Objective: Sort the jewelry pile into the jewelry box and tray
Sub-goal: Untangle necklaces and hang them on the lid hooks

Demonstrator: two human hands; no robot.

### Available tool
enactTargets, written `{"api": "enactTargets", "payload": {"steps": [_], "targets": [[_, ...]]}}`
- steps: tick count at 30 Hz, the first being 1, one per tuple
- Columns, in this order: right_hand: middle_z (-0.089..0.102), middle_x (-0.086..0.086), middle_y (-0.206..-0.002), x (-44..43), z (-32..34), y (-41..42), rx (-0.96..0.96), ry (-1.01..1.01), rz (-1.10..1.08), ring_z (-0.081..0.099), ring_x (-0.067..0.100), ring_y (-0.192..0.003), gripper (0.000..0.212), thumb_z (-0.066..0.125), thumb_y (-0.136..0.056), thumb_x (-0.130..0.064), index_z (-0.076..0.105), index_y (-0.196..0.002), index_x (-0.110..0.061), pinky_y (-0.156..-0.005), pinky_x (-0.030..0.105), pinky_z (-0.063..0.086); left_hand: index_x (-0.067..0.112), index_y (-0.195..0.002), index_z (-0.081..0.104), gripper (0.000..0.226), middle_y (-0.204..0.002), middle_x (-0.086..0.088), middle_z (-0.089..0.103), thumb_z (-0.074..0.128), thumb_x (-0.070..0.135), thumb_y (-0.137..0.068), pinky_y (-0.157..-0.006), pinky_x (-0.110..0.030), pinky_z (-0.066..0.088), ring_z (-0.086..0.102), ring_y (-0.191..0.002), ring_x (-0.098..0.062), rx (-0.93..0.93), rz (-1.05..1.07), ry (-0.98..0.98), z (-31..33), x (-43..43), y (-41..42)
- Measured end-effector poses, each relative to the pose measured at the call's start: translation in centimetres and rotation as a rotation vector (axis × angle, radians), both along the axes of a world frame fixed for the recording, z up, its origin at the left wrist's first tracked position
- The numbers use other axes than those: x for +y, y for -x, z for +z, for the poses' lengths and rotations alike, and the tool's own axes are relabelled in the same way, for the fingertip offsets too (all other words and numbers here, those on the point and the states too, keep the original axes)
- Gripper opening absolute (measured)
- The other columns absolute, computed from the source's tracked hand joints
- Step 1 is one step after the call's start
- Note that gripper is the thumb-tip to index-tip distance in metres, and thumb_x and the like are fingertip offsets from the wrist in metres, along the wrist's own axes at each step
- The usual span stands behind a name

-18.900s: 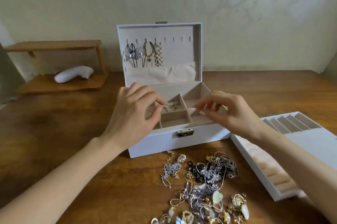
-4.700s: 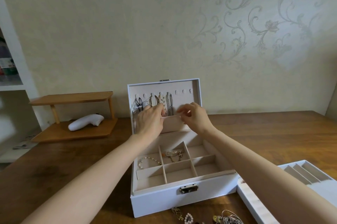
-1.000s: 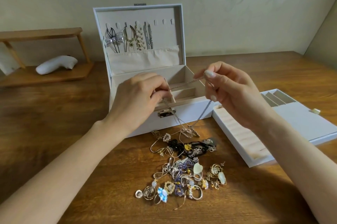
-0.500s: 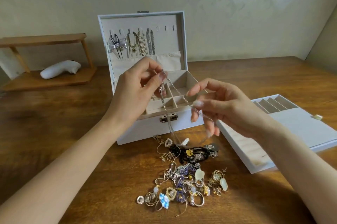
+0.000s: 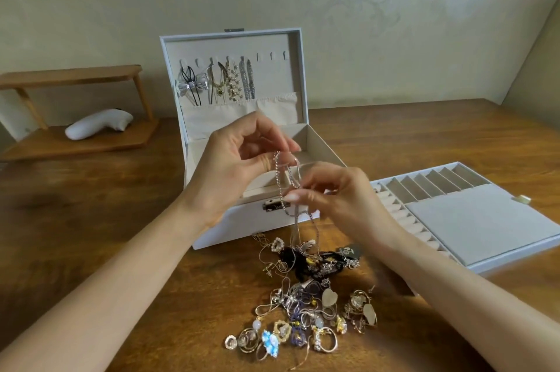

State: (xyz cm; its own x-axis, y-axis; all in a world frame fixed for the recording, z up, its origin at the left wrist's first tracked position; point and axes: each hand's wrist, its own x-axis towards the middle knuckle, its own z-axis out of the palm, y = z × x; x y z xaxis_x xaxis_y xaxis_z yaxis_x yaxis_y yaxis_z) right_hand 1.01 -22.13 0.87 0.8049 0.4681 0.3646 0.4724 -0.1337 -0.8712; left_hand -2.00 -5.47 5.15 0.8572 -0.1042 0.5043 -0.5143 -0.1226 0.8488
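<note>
Our left hand (image 5: 233, 171) and right hand (image 5: 339, 199) both pinch a silver chain (image 5: 278, 173) in front of the open jewelry box (image 5: 242, 226). It hangs toward the jewelry pile (image 5: 306, 296) on the desk (image 5: 91, 205), left of the tray (image 5: 485, 220).

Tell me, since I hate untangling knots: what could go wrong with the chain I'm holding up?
The thin silver chain, pinched by the left hand and right hand, dangles to the tangled pile of mixed jewelry; lifting it may snag and drag other pieces. Its loops between the hands could also knot.
</note>
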Motion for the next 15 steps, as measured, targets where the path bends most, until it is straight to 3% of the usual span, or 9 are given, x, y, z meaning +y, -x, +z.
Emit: {"api": "enactTargets", "payload": {"steps": [4,9,12,15], "targets": [[0.067,0.009,-0.069,-1.4,1.1,-0.9,0.075,-0.199,-0.016,0.057,0.012,-0.059,0.020,0.071,-0.067,-0.026,0.072,-0.075,-0.007,-0.050,0.019,0.046,0.008,-0.077,0.057,0.012,-0.084,0.006,0.070,0.064,0.004,-0.069,-0.070,-0.016,0.052,0.068,-0.078,-0.008,0.020,0.020,0.016,-0.2,1.0,-0.2],[0.070,0.007,-0.067,-2.1,1.7,-1.3,0.110,-0.284,0.009,0.059,0.014,-0.056,0.012,0.067,-0.072,-0.018,0.073,-0.076,-0.009,-0.048,0.021,0.048,0.009,-0.076,0.059,0.012,-0.081,0.005,0.071,0.067,0.006,-0.069,-0.070,-0.016,0.050,0.064,-0.075,-0.006,0.051,0.025,-0.034,-0.6,1.4,-0.4],[0.069,0.002,-0.067,-2.0,1.9,-1.3,0.108,-0.315,-0.006,0.057,0.011,-0.056,0.013,0.065,-0.075,-0.017,0.075,-0.076,-0.009,-0.047,0.020,0.046,0.007,-0.078,0.057,0.016,-0.085,0.007,0.071,0.062,-0.008,-0.077,-0.073,-0.016,0.051,0.067,-0.080,-0.005,0.070,0.000,-0.039,-0.8,1.4,-0.5],[0.068,0.000,-0.064,-2.2,2.2,-1.2,0.094,-0.340,-0.004,0.055,0.010,-0.055,0.013,0.064,-0.077,-0.017,0.075,-0.071,-0.011,-0.046,0.019,0.043,0.007,-0.081,0.057,0.014,-0.086,0.005,0.071,0.061,-0.006,-0.079,-0.077,-0.024,0.055,0.068,-0.082,-0.009,0.072,0.009,-0.043,-0.8,1.2,-0.6]]}}
